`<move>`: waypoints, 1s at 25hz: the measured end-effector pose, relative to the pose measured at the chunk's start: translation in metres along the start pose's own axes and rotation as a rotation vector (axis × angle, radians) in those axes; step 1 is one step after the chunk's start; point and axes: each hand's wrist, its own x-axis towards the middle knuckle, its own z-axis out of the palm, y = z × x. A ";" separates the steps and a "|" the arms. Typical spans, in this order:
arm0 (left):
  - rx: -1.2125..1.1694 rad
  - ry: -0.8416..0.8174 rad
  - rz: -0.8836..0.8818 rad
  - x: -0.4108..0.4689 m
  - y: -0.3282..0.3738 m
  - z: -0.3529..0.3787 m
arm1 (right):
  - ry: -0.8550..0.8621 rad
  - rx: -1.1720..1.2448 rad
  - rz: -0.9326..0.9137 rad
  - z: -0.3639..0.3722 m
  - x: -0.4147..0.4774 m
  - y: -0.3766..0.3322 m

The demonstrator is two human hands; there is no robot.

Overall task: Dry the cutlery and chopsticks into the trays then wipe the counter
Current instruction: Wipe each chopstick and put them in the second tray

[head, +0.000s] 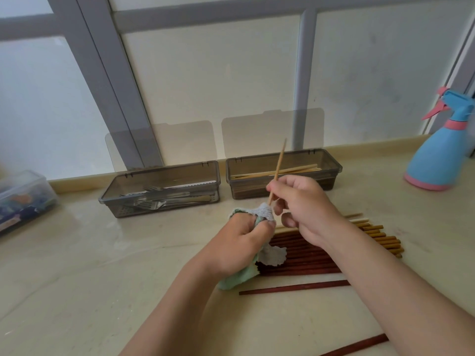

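Head view:
- Left hand (239,242) is gripping a grey-and-green cloth (273,255), its fingers curled tight and bunching the cloth around the lower end of a pale chopstick (279,165).
- Right hand (305,209) is pinching that same chopstick just above the cloth, thumb and fingertips clamped on the shaft. The stick is pointing up and slightly right, held above the counter (102,253) in front of the trays.
- Two smoky translucent trays are sitting side by side at the back of the counter, lids standing open. The left tray (144,210) is holding forks (154,201); the right tray (336,165) is holding a few pale chopsticks (300,168) lying lengthwise.
- A row of dark red chopsticks (303,260) is lying on the counter under the hands, with a batch of pale bamboo chopsticks (380,240) just beyond it to the right.
- One loose red chopstick (295,287) is lying nearer the person, and another (359,345) is lying at the bottom edge.
- A blue-and-pink spray bottle (439,150) is standing far right.
- A clear plastic box (23,196) is sitting far left.
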 end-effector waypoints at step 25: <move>-0.201 0.537 -0.042 0.005 0.000 -0.013 | 0.356 -1.000 -0.464 -0.038 0.060 0.006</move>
